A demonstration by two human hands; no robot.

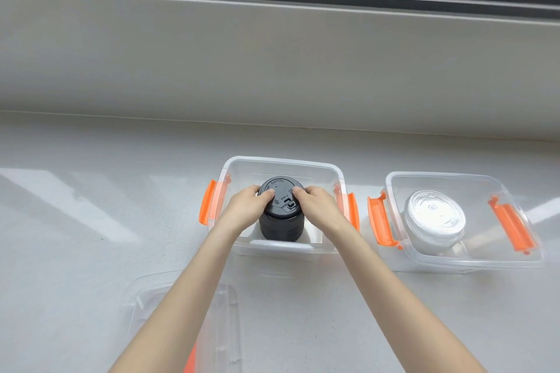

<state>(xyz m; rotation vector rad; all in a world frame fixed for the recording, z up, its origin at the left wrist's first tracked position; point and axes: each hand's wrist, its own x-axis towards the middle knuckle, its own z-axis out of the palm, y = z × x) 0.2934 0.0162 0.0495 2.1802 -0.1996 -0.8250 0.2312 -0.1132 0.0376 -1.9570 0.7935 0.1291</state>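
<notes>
A stack of black cup lids (281, 215) stands upright inside a clear plastic box (285, 164) with orange side latches, in the middle of the view. My left hand (247, 207) grips the left side of the top lid, thumb on its top. My right hand (318, 206) grips its right side, fingers curled over the rim. Both forearms reach in from the bottom edge.
To the right sits a second clear box (463, 263) with orange latches, holding a stack of clear lids (433, 218). A clear box lid (218, 327) lies at the front under my left forearm. The boxes rest on a pale grey counter (91, 236) below a window ledge.
</notes>
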